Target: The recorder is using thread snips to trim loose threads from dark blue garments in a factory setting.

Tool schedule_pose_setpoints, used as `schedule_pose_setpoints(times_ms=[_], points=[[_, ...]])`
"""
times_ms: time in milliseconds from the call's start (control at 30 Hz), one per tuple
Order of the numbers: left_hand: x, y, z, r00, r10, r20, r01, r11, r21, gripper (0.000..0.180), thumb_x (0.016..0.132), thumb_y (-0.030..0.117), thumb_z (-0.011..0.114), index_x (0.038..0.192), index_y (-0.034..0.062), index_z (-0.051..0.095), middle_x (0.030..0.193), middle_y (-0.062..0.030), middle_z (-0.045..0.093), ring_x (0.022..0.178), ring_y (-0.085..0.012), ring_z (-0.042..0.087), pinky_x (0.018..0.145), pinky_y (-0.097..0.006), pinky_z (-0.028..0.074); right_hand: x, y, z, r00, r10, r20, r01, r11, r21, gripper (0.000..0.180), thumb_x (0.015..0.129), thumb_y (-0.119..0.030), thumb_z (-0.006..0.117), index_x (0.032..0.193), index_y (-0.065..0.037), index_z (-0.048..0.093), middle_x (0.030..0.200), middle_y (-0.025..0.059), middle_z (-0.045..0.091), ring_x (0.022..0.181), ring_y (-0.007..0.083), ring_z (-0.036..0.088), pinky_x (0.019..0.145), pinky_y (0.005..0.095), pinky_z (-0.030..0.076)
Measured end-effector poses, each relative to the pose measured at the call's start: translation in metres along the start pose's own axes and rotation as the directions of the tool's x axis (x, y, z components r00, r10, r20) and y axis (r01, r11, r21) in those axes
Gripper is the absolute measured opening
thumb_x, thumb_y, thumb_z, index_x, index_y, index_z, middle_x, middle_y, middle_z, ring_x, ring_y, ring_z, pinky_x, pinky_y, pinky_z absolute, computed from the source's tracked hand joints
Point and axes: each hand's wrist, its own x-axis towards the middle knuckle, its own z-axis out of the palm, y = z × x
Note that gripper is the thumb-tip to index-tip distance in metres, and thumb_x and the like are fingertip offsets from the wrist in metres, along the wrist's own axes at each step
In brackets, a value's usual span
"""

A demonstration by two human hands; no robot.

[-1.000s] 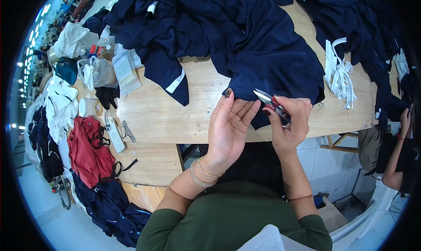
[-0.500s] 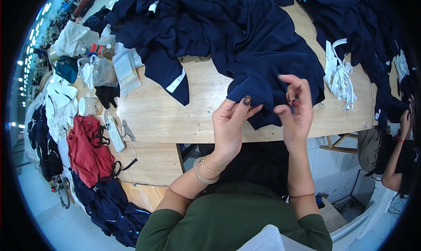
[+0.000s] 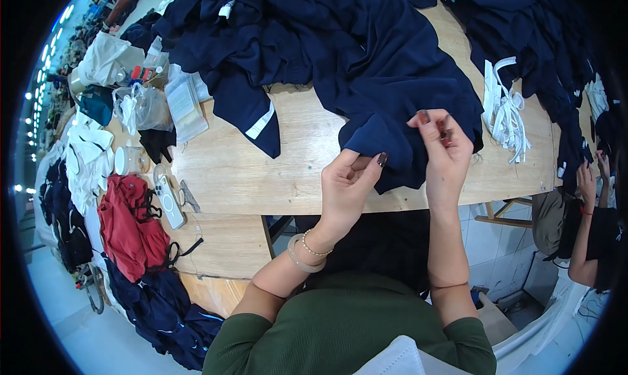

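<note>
A navy blue garment (image 3: 399, 97) lies bunched over the table, its near part drawn toward me. My left hand (image 3: 345, 190) pinches a folded corner of this cloth between thumb and fingers. Just right of that corner, my right hand (image 3: 448, 154) is held above the cloth with thumb and fingertips brought together and the other fingers curled. Whatever it grips, if anything, is too small to make out. Dark polish on the nails makes the fingertips hard to read.
White fabric strips (image 3: 502, 116) lie to the right on the wooden table (image 3: 261, 185). At left are a phone (image 3: 169, 201), a red bag (image 3: 131, 224), glasses (image 3: 188, 195) and a plastic bag (image 3: 147, 107). Another person's hands (image 3: 592, 178) show at far right.
My right thumb and index finger, spread apart before, have come together, and the hand has tilted over the cloth. My left hand keeps its pinch. The other person's hands have moved.
</note>
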Motion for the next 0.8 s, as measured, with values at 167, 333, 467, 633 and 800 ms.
schedule_pose_setpoints(times_ms=[167,333,467,633,800], points=[[0.007,0.008,0.004,0.996,-0.072,-0.051,0.061,0.982,-0.179,0.023,0.095,0.002,0.057,0.116,-0.005,0.058,0.091,-0.0042,0.067,0.078,-0.005,0.061,0.075,-0.021,0.052,-0.007,-0.007,-0.007,0.999,-0.019,-0.028,0.018,0.999,-0.036,0.004,0.091,-0.004,0.062,0.09,0.0,0.063,0.08,-0.0024,0.056,0.07,0.0015,0.043,0.06,0.0155,0.034],[0.011,0.013,-0.012,0.978,-0.208,0.032,0.197,0.847,-0.494,0.024,0.098,0.009,0.052,0.119,-0.0025,0.055,0.1,-0.0094,0.066,0.094,-0.0174,0.066,0.089,-0.033,0.053,-0.032,0.026,-0.008,0.927,-0.284,0.244,0.369,0.805,-0.465,0.065,0.063,-0.001,0.081,0.121,-0.011,0.054,0.096,0.011,0.049,0.079,0.0258,0.053,0.064,0.0328,0.047],[0.012,0.021,-0.009,0.975,-0.22,0.014,0.206,0.889,-0.408,0.017,0.097,0.01,0.052,0.109,0.0001,0.058,0.1,-0.0092,0.066,0.093,-0.0172,0.066,0.089,-0.032,0.053,-0.021,0.03,-0.009,0.932,-0.326,0.162,0.363,0.859,-0.361,0.031,0.072,0.017,0.061,0.098,-0.001,0.06,0.097,0.0103,0.051,0.082,0.0209,0.055,0.069,0.0264,0.047],[0.016,0.003,-0.027,0.992,0.124,-0.033,-0.072,0.75,0.658,0.009,0.088,0.003,0.065,0.095,-0.0021,0.063,0.096,-0.0069,0.065,0.088,-0.0166,0.064,0.084,-0.027,0.049,-0.001,0.013,-0.014,0.978,0.118,0.173,-0.132,0.989,0.069,0.006,0.092,-0.004,0.06,0.088,0.001,0.059,0.075,-0.003,0.048,0.068,0.0027,0.039,0.059,0.0189,0.031],[0.029,0.005,-0.009,0.882,0.458,0.115,-0.391,0.574,0.72,0.06,0.071,0.003,0.079,0.123,0.0031,0.049,0.122,-0.0158,0.053,0.108,-0.0299,0.054,0.094,-0.035,0.044,0.007,0.003,-0.018,0.954,0.16,0.255,-0.173,0.985,0.027,0.018,0.092,-0.014,0.063,0.081,0.0,0.063,0.07,-0.0053,0.049,0.066,0.002,0.04,0.06,0.0172,0.032]])
